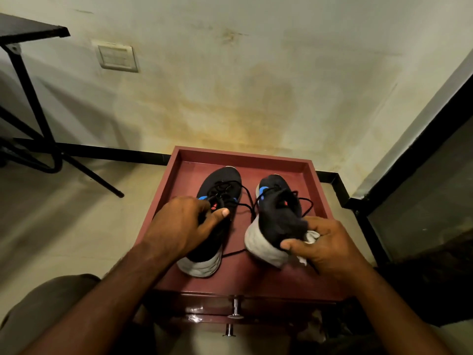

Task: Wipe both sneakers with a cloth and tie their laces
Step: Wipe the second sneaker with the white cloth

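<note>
Nearest, by the cabinet top's [317,180] front edge, the right hand [325,249] pinches a pale cloth [311,238] against the tilted right sneaker's [276,221] heel. The left hand [184,226] grips the left sneaker's [220,185] collar. Both look light and soft-sided; firm heels suit holding. Farther back, loose laces [245,198] trail, limp.

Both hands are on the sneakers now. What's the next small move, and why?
Probably rub the cloth along the right sneaker's heel. The right hand already pinches the white cloth against that sneaker, which is tilted up off the tray. The left hand grips the left sneaker, and both sets of laces lie loose, so tying likely comes later.
</note>
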The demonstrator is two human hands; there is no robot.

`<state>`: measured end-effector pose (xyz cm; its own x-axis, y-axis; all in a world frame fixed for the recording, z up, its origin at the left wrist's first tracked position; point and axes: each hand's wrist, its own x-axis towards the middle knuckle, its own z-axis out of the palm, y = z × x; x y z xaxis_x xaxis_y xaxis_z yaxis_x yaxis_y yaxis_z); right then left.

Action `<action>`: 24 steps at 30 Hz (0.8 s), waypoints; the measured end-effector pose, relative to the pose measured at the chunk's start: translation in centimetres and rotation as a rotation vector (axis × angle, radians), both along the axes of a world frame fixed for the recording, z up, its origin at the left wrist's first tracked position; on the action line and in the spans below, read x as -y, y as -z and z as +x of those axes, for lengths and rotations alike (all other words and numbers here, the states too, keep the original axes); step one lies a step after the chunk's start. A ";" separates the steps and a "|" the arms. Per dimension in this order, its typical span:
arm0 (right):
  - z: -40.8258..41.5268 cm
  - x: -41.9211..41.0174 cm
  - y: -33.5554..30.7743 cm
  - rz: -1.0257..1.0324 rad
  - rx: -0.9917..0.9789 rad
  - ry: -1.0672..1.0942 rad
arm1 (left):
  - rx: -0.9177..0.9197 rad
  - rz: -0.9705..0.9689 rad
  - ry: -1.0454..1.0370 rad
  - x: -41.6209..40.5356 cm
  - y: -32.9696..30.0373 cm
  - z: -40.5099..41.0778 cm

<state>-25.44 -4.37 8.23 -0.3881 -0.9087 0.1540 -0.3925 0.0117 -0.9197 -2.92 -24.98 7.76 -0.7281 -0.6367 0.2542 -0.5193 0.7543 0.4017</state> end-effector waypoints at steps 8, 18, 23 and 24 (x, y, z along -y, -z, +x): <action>0.1 -0.1 0.5 0.055 0.263 0.043 | -0.304 0.142 0.284 -3.8 -0.6 -1.1; 1.0 0.1 -0.8 0.065 0.210 -0.102 | -0.094 0.035 0.491 -5.0 -0.4 -1.9; 1.4 0.6 -0.3 -0.066 0.218 0.132 | 0.182 -0.055 0.439 -5.9 0.3 -2.8; 1.2 0.6 -0.4 -0.054 0.132 0.160 | 0.181 -0.038 0.420 -6.1 0.3 -3.0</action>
<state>-24.22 -4.98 8.64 -0.5470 -0.8256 0.1388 -0.2653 0.0137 -0.9641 -5.96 -18.92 7.50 -0.9559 -0.2697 0.1162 -0.2249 0.9267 0.3010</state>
